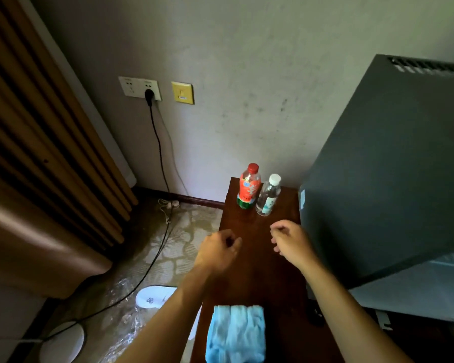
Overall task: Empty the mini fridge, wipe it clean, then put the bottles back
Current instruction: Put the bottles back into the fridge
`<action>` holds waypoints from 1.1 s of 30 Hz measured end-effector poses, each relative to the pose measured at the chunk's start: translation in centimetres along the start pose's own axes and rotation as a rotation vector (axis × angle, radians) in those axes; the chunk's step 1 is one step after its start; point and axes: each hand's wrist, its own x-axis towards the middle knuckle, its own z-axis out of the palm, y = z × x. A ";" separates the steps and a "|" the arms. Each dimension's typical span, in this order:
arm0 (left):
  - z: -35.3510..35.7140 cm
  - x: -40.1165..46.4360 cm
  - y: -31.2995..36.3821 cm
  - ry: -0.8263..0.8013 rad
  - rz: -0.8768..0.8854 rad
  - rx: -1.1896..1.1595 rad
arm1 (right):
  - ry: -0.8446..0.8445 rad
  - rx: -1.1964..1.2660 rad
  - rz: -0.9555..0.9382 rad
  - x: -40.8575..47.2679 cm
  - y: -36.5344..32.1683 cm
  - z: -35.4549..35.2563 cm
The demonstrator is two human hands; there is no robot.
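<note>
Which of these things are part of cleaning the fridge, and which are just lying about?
Part of the job: mini fridge, red-capped bottle, white-capped bottle, blue cloth, on the wooden table.

Just lying about: white slipper, black cable, wall sockets, curtain.

Hotel-like bedroom: mini fridge (393, 163) on dark wooden cabinet (260, 258), white slipper (155, 297), patterned carpet (184, 231), curtain (37, 127).

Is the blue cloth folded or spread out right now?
Folded. The blue cloth lies as a compact bundled rectangle at the near end of the wooden table, with neither hand touching it.
</note>
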 end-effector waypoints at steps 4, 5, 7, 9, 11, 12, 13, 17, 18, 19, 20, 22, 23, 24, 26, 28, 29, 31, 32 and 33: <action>-0.3 1.9 -0.9 -0.036 -0.016 -0.057 | 0.066 -0.068 0.003 3.3 -1.6 0.1; -0.5 2.5 -1.1 -0.045 -0.021 -0.067 | 0.099 -0.092 -0.007 4.1 -2.0 0.2; -0.6 3.6 -1.5 -0.064 -0.033 -0.075 | 0.165 -0.162 -0.027 5.9 -2.7 0.3; -0.5 4.4 -1.9 -0.081 -0.039 -0.051 | 0.228 -0.212 -0.037 7.5 -3.1 0.6; -0.2 4.8 -2.2 -0.100 -0.039 -0.029 | 0.281 -0.266 -0.060 8.9 -3.3 1.1; -0.1 5.1 -2.4 -0.106 -0.039 -0.018 | 0.296 -0.298 -0.073 9.6 -3.4 1.3; -0.1 5.4 -2.5 -0.112 -0.039 -0.008 | 0.299 -0.342 -0.083 10.3 -3.5 1.4; 0.0 6.4 -2.7 -0.145 -0.029 -0.013 | 0.210 -0.561 -0.129 12.8 -4.0 1.3; -0.1 6.5 -2.8 -0.146 -0.031 -0.014 | 0.183 -0.595 -0.128 13.2 -4.1 1.3; -0.1 6.6 -2.8 -0.148 -0.035 -0.015 | 0.180 -0.617 -0.127 13.4 -4.1 1.4; -0.1 6.7 -2.9 -0.150 -0.039 -0.014 | 0.201 -0.629 -0.134 13.5 -4.0 1.5; 0.0 6.7 -3.1 -0.162 -0.045 -0.009 | 0.255 -0.627 -0.161 13.3 -3.8 1.6; -0.1 6.7 -3.1 -0.166 -0.043 -0.006 | 0.261 -0.626 -0.166 13.2 -3.6 1.6; -0.2 6.7 -3.1 -0.168 -0.039 -0.005 | 0.253 -0.630 -0.165 12.9 -3.4 1.7; -0.4 6.7 -3.1 -0.165 -0.035 0.002 | 0.227 -0.646 -0.152 12.2 -3.1 1.8; -0.6 6.7 -2.9 -0.160 -0.038 0.008 | 0.223 -0.649 -0.142 11.2 -2.6 1.9; -0.7 6.4 -2.8 -0.166 -0.030 0.009 | 0.231 -0.642 -0.136 10.4 -2.2 1.7; -0.8 5.9 -2.4 -0.180 -0.007 0.012 | 0.243 -0.616 -0.105 9.0 -1.6 1.4; -0.9 5.5 -2.3 -0.184 0.003 0.013 | 0.242 -0.606 -0.080 8.3 -1.4 1.2; -0.9 5.1 -2.1 -0.186 0.014 0.016 | 0.234 -0.602 -0.057 7.5 -1.2 1.2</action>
